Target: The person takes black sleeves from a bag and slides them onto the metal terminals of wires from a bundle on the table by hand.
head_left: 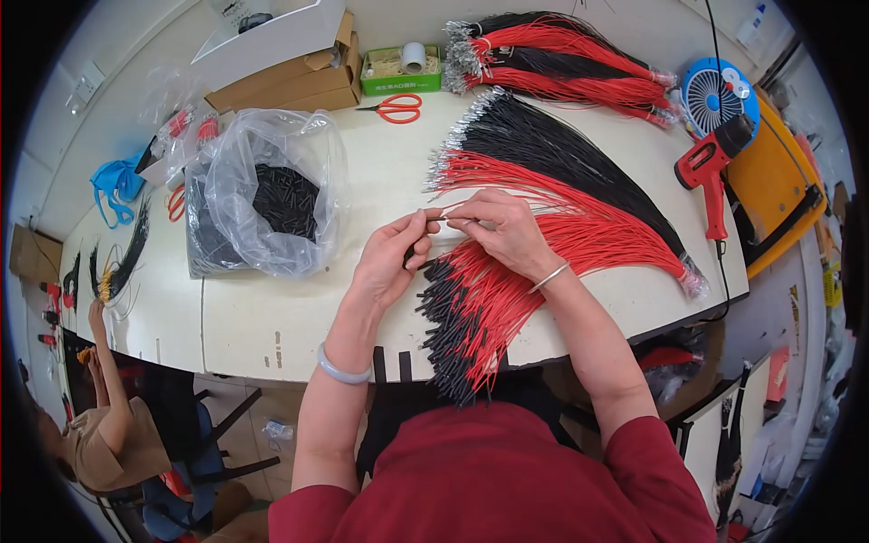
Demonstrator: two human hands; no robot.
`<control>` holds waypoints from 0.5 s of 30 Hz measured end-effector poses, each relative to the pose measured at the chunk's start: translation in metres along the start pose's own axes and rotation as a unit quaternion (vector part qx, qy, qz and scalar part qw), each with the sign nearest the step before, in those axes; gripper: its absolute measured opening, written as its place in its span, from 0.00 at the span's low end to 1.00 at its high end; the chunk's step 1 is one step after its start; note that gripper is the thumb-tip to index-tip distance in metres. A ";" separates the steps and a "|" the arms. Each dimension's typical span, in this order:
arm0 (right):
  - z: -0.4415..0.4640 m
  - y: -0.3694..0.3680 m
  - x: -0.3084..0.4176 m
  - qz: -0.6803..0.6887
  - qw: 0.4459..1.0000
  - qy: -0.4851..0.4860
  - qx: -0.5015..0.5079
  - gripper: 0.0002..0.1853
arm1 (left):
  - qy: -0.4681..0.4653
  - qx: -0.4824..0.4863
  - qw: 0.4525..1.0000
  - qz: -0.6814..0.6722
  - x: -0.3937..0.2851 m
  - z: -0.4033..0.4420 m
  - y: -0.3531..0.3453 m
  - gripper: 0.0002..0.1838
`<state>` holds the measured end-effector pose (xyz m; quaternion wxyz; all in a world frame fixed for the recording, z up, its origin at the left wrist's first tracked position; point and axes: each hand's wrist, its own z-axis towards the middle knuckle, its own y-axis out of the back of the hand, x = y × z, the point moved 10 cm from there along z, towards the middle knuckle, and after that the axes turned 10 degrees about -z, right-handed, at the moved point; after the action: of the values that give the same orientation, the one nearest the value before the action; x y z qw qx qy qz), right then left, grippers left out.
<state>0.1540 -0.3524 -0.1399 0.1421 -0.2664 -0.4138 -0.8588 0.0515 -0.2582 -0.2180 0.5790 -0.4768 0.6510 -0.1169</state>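
My left hand (395,252) pinches a short black sleeve (436,218) between thumb and forefinger. More black shows in its curled fingers, too hidden to count. Closed fingertips of my right hand (507,233) meet the sleeve from the other side, gripping what looks like the end of a red wire; the tip is too small to see clearly. Below my hands, red wires with black-sleeved ends (457,317) fan toward me over the table edge. Behind them lie red wires with bare silvery ends (489,181) and a bundle of black wires (543,149).
A clear plastic bag of short black sleeves (288,201) stands to the left. Farther back are red scissors (398,109), a green box (376,83) and more wire bundles (561,54). A red heat gun (711,167) and blue fan (715,95) are right. Another person (122,434) sits left.
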 end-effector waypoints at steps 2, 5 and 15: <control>0.000 0.001 0.000 0.015 1.000 -0.002 -0.003 0.08 | 0.013 0.013 1.000 -0.023 0.002 0.001 0.000 0.15; 0.000 -0.003 -0.002 0.021 0.999 -0.032 0.027 0.07 | 0.027 0.030 0.999 -0.027 0.005 0.001 -0.003 0.16; -0.003 0.002 -0.009 0.084 0.987 -0.081 0.112 0.09 | -0.010 -0.052 0.996 -0.069 -0.004 0.000 0.027 0.15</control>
<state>0.1615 -0.3555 -0.1450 0.2088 -0.3510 -0.4935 -0.7679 0.0381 -0.2411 -0.2340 0.5504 -0.5513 0.6158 -0.1176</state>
